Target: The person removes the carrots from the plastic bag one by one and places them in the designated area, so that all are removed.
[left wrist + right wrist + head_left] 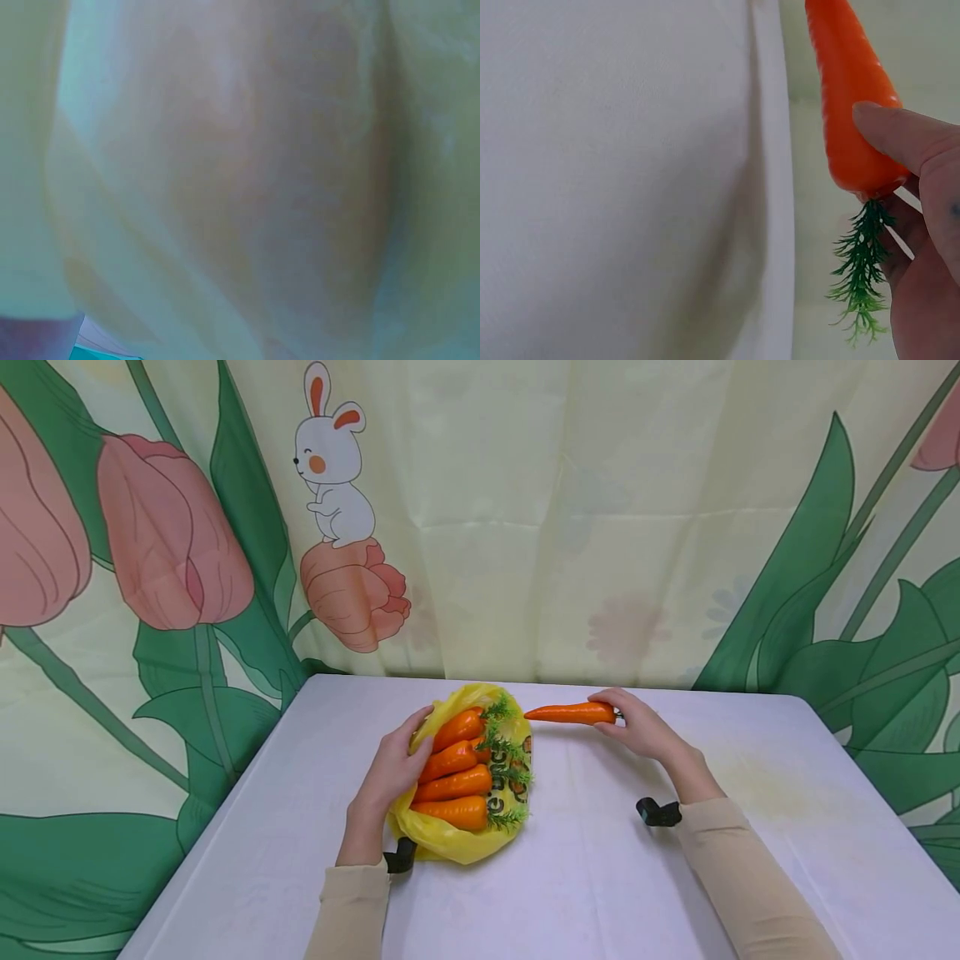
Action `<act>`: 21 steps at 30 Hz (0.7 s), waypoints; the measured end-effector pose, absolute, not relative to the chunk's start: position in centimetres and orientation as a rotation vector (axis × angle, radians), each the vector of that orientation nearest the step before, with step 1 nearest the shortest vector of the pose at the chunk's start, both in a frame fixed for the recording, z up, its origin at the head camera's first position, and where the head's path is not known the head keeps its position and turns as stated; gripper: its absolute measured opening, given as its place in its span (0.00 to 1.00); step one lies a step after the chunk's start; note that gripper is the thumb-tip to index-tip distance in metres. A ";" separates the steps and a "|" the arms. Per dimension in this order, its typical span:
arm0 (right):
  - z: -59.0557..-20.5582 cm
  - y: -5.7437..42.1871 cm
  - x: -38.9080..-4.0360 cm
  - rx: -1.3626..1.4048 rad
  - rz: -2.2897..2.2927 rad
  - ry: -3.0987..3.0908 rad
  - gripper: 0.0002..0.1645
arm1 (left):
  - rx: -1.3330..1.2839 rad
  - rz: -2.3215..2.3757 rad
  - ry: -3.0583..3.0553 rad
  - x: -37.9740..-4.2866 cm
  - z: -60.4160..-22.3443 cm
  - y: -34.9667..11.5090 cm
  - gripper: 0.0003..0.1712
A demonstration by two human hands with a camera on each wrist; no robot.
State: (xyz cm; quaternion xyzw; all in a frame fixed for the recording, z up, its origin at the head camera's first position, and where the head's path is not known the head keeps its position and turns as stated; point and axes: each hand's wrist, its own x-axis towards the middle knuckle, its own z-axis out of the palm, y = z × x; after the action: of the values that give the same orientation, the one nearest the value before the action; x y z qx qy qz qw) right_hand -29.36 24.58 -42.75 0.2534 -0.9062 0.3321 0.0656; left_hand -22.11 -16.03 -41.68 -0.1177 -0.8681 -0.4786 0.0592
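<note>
My right hand point(637, 723) pinches an orange toy carrot point(564, 713) near its thick end, with the tip pointing left toward a yellow plastic bag point(461, 850). In the right wrist view, the thumb lies across the held carrot point(853, 112) and its green frond point(864, 262) hangs below. Several other carrots point(452, 787) lie side by side in the bag's opening, their green tops to the right. At the bag's left rim, my left hand point(392, 767) grips the plastic, thumb on the inner side. Blurred yellowish plastic point(225, 150) fills most of the left wrist view.
Both hands work over a table with a white cloth point(600, 877). Behind its far edge hangs a curtain point(487, 527) printed with tulips and a rabbit. A black wrist camera point(658, 812) is strapped to the right wrist, another point(401, 855) to the left.
</note>
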 end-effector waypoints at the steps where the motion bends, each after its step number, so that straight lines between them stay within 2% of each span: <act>1: -42.8 24.6 -29.4 0.757 1.003 -2.744 0.25 | -0.356 -1.448 -2.628 -22.1 -41.7 -16.0 0.29; 21: -43.5 25.0 -31.3 0.675 0.988 -2.866 0.26 | -0.336 -1.429 -2.632 -22.1 -41.8 -16.1 0.29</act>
State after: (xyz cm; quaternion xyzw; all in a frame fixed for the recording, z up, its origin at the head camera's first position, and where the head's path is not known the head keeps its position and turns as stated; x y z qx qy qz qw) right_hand -31.25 24.97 -43.54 0.2173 -0.9226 0.3181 0.0179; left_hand -22.13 -16.12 -41.80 -0.1113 -0.8716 -0.4732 0.0637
